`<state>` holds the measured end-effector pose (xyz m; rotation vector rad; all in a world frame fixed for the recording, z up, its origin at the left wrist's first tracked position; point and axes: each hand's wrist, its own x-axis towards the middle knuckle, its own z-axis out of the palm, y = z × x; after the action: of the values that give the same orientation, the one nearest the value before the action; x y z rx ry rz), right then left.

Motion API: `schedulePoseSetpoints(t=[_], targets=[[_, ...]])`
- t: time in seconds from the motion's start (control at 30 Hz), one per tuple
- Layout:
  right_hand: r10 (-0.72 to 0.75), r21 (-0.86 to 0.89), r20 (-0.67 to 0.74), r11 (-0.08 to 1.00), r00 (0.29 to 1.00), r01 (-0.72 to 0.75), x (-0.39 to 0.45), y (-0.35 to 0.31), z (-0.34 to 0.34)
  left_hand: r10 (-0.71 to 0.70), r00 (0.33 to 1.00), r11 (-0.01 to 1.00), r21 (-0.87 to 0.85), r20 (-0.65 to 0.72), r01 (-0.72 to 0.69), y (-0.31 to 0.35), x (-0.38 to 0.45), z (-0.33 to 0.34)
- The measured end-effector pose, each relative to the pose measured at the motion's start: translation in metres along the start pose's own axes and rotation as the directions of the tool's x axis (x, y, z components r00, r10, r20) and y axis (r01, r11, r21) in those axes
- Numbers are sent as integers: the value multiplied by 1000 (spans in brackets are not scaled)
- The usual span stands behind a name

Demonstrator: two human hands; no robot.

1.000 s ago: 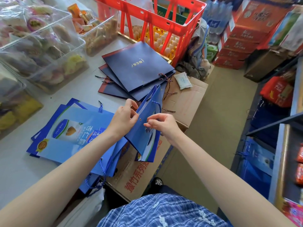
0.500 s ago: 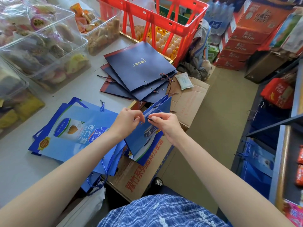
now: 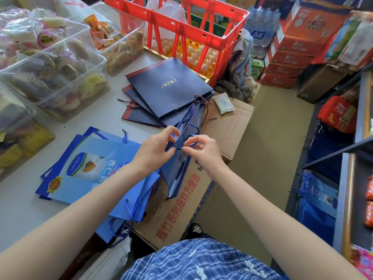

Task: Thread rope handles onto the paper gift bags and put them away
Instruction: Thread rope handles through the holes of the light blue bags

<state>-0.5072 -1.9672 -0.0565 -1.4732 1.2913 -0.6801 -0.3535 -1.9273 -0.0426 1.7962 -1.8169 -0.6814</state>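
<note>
A: Hands?
B: Left hand [image 3: 156, 147] grips the near edge of a blue gift bag [image 3: 178, 158], fingers curled round the paper. Right hand [image 3: 201, 151] pinches a blue rope handle [image 3: 193, 136] between thumb and forefinger, right at the bag's top edge.

A: Bag position?
B: Held up in the air, edge-on to the camera, mouth pointing far. It hangs over the cardboard box [image 3: 181, 209] just right of the table [image 3: 18, 209]. Rope loops over the top beside the right fingers. Whether it's through the hole, can't tell; too small and blurred.

A: Other bags?
B: Light-blue bag stack [image 3: 88, 170] lies flat on the table, left of the hands, under the left forearm. Several have rope handles hanging off the near table edge. Navy bag stack [image 3: 167, 91] lies flat farther away, fanned out, with red-blue cords at its right edge.

A: Rest?
B: Red crate [image 3: 181, 23] at the far side, with eggs [image 3: 199, 57] behind its bars. Clear snack bins [image 3: 52, 63] far left on the table. A white packet [image 3: 224, 102] sits on the far flap of the box. Red cartons [image 3: 292, 51] stacked far right. Shelf [image 3: 343, 199] on the right with more blue bags beside it on the floor.
</note>
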Motion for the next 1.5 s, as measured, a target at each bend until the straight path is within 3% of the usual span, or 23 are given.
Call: schedulePoseSetpoints(t=[0.1,0.4,0.8,1.0,1.17,1.37,1.5], targets=[[-42,4,-22,999,999,42,3,-16,-5,-23,1000,998,-54,-3,23,8,6,-10],[-113,-208,-26,972,993,105,9,-8,-12,-96,995,976,-192,26,99,8,10,0],[-179,-266,-34,950,983,164,8,-7,-7,-100,994,983,-150,45,105,4,11,2],[-295,-309,-52,914,954,265,8,-12,-4,-94,994,987,-122,54,100,10,15,3],[-378,-338,56,864,924,373,8,-6,-7,-127,987,957,-249,100,148,10,16,2],[-280,-321,178,890,944,324,12,-2,-16,-61,978,971,-216,201,104,6,21,-2],[-248,-317,162,903,955,289,8,3,-20,-46,981,981,-174,190,79,5,23,3]])
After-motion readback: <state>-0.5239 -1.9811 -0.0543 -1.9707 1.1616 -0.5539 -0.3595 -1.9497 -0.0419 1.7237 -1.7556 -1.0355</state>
